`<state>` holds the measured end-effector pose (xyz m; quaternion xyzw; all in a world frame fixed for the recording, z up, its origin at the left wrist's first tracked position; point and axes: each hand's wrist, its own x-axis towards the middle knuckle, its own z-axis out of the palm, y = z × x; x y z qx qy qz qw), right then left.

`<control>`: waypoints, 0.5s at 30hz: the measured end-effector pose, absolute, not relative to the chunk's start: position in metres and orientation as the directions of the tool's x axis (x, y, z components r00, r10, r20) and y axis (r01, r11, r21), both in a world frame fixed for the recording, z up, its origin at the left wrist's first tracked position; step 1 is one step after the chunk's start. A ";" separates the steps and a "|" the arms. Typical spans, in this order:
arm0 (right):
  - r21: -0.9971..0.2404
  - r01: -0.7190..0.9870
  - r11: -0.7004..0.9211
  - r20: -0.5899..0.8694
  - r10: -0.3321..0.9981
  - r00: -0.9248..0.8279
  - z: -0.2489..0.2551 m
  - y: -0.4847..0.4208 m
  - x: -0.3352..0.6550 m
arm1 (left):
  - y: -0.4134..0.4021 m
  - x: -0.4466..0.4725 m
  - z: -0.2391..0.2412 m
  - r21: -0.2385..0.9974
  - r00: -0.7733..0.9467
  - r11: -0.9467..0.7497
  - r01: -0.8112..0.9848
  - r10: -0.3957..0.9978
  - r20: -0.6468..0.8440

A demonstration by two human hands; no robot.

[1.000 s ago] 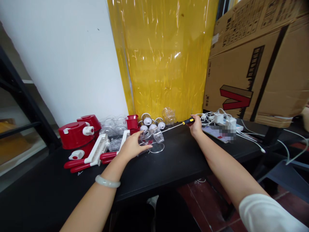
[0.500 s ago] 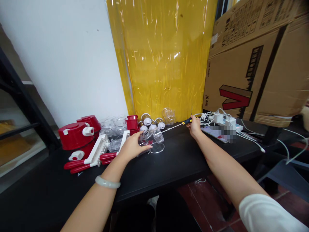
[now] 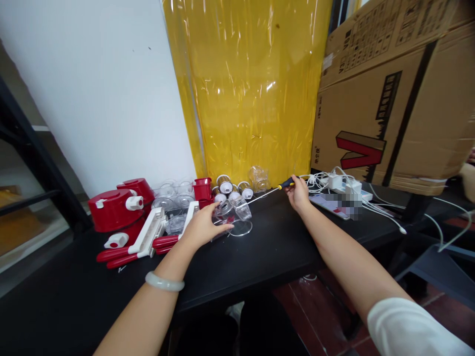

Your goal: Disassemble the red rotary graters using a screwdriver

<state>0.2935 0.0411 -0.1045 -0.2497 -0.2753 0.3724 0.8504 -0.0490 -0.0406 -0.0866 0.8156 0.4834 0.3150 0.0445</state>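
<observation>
My left hand (image 3: 204,225) is closed round a clear plastic part (image 3: 242,210), its thumb and fingers curved about the near side. A small red piece shows inside the clear plastic. In my right hand (image 3: 298,193) is a screwdriver (image 3: 286,183) with a black and yellow handle. Its long metal shaft points left, and the tip reaches the clear part's right side; whether it meets a screw there I cannot tell. A clear round rim (image 3: 241,228) lies low by the table top. Behind stand several metallic drums (image 3: 224,184) with white ends.
Red housings (image 3: 111,210) and white frames with red handles (image 3: 148,232) sit on the left of the black table (image 3: 260,257). A red hopper (image 3: 202,188) is behind my left hand. At right lie a phone (image 3: 330,205), white chargers and cables (image 3: 352,188), beside a large carton (image 3: 371,109).
Both hands keep nearly the same place. The screwdriver's handle has shifted slightly left and up in my right hand's fingers and looks turned a little.
</observation>
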 end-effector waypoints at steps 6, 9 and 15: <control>-0.678 -0.428 0.598 0.270 0.744 0.612 -0.108 0.043 0.298 | -0.042 -0.048 -0.086 0.374 0.329 -0.523 0.766 0.818 0.472; -0.696 -0.410 0.589 0.250 0.734 0.631 -0.110 0.047 0.300 | -0.040 -0.050 -0.088 0.372 0.334 -0.528 0.763 0.815 0.473; -0.661 -0.396 0.638 0.251 0.685 0.684 -0.114 0.054 0.302 | -0.038 -0.051 -0.090 0.370 0.337 -0.536 0.759 0.809 0.481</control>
